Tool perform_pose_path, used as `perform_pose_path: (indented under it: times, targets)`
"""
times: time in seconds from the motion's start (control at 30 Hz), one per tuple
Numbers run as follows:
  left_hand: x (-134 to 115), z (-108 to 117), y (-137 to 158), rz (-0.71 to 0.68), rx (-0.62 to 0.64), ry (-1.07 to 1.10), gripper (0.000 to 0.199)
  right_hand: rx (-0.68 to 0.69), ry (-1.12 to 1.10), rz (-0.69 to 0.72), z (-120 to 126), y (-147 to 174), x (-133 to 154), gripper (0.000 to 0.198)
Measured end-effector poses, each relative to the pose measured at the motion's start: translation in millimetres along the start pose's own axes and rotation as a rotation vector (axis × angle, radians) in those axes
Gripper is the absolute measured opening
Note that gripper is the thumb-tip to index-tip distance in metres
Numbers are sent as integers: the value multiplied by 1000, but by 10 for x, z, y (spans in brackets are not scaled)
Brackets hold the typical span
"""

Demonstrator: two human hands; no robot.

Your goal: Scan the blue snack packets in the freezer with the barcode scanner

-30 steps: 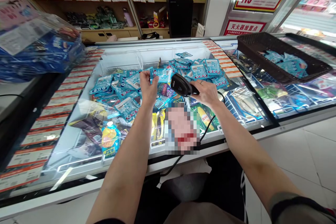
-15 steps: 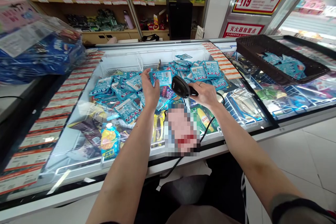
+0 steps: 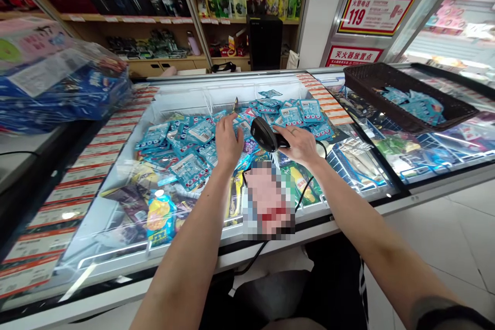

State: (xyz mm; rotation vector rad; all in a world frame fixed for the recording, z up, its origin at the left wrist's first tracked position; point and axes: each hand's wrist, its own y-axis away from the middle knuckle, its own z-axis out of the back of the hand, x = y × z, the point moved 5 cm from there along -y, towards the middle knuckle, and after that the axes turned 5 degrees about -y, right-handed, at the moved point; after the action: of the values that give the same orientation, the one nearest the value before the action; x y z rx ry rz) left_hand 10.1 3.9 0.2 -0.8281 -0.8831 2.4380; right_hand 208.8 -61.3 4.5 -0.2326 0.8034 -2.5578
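Note:
My right hand (image 3: 300,144) is wrapped round the handle of a black barcode scanner (image 3: 263,134), whose head points left toward my other hand. My left hand (image 3: 229,142) is over the pile of small blue snack packets (image 3: 191,167), fingers stretched forward and thumb apart. A blue packet (image 3: 244,125) shows just beyond the thumb; whether the fingertips touch it is hard to see. More blue packets (image 3: 294,113) lie heaped behind the scanner. A pixelated pink, phone-shaped object (image 3: 266,193) lies in front, between my forearms.
Under the packets is a glass-topped chest freezer (image 3: 185,94) with bagged goods visible inside. A brown basket (image 3: 386,80) holding blue packets stands right. Plastic-wrapped blue packages (image 3: 65,87) sit left. The scanner's black cable (image 3: 307,185) runs down the front edge. Stocked shelves (image 3: 127,19) stand behind.
My left hand had a blue packet held up before the scanner; now the hand has turned palm-down and that packet is no longer raised. The scanner stays in my right hand. The view has tilted slightly upward.

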Motion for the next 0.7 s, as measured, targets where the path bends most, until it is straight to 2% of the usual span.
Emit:
perform_pose_path:
  times: [0.13, 0.2, 0.37, 0.47, 0.7]
  targets:
    - [13, -12, -3, -1, 28, -31, 37, 37, 42, 142, 85, -144, 14, 46]
    - [13, -22, 0, -1, 52, -80, 34, 44, 59, 160, 94, -169, -32, 47]
    - [-33, -85, 29, -11, 151, -257, 31, -24, 53, 25, 35, -22, -280, 49]
    - [-49, -87, 39, -34, 180, -348, 29, -51, 42, 8, 14, 68, -369, 44]
    - [68, 46, -3, 53, 126, -422, 29, -79, 17, -2, 25, 57, -391, 42]
